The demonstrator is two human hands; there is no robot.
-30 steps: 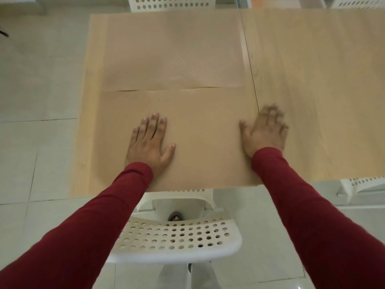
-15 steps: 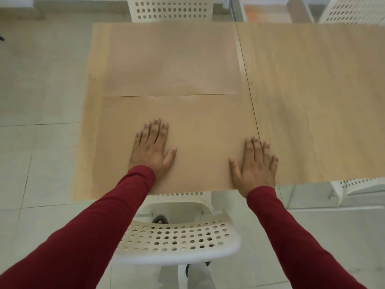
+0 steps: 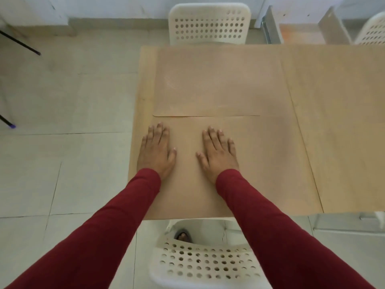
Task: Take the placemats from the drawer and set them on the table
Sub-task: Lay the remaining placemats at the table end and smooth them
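Observation:
Two tan placemats lie flat on the light wooden table [image 3: 337,126], one behind the other. The near placemat [image 3: 268,163] reaches the table's front edge; the far placemat [image 3: 218,86] lies beyond it, and their edges meet along a thin seam. My left hand [image 3: 156,152] rests palm down on the left part of the near placemat, fingers spread. My right hand [image 3: 217,151] lies palm down near its middle, fingers apart. Neither hand holds anything. An open drawer [image 3: 300,32] shows at the back right.
A white perforated chair [image 3: 206,265] stands tucked at the near table edge below my arms. Another white chair [image 3: 209,24] stands at the far side, and a third [image 3: 373,30] at the far right. Tiled floor lies to the left, with dark thin legs [image 3: 20,43] there.
My right hand slid left from the near placemat's right edge to its middle. My left hand stayed on the mat's left part. The view shifted back and left.

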